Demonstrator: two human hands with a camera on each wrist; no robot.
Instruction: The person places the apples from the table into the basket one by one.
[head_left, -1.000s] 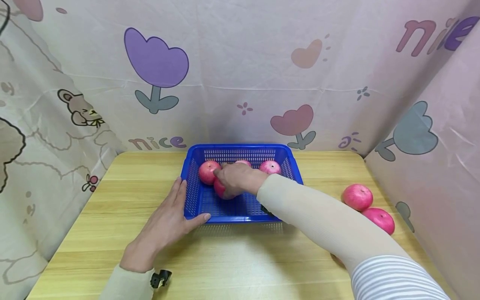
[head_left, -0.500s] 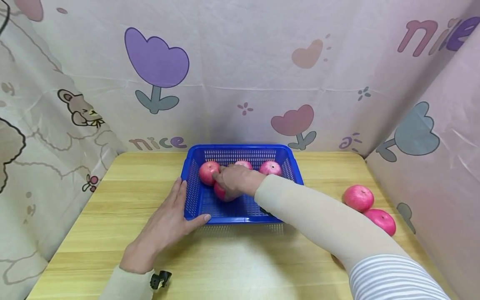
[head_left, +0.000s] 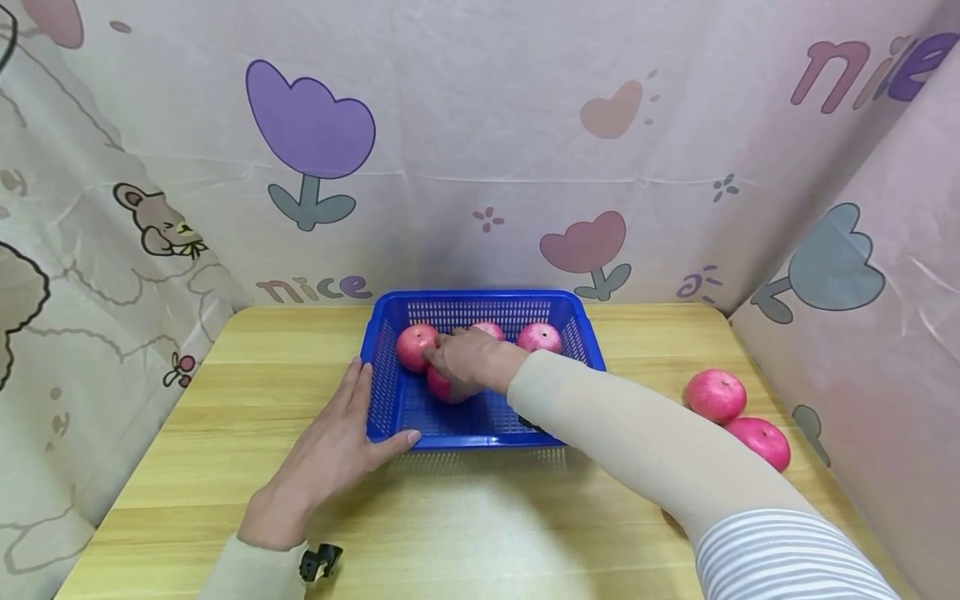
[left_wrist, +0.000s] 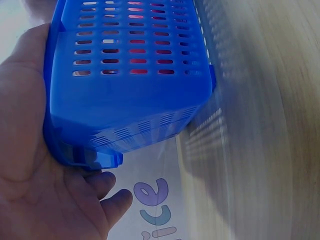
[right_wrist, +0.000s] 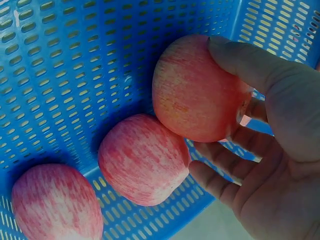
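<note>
My right hand (head_left: pixel 474 360) reaches into a blue plastic basket (head_left: pixel 480 440) and grips a red apple (head_left: pixel 441 385), with the thumb on one side and fingers on the other. In the right wrist view the held apple (right_wrist: pixel 197 92) touches a second apple (right_wrist: pixel 145 160), and another apple (right_wrist: pixel 57 202) lies apart. Other apples in the basket include one at the left (head_left: pixel 417 347), one at the back (head_left: pixel 491 330) and one at the right (head_left: pixel 540 337). My left hand (head_left: pixel 330 446) rests against the basket's front left corner, fingers extended along its side and thumb across the front rim.
Two more apples, one farther back (head_left: pixel 716 396) and one nearer (head_left: pixel 761 443), lie on the wooden table (head_left: pixel 480 533) at the right. Part of a brownish thing (head_left: pixel 672 522) shows beside the right sleeve. A printed curtain (head_left: pixel 450 150) encloses the table.
</note>
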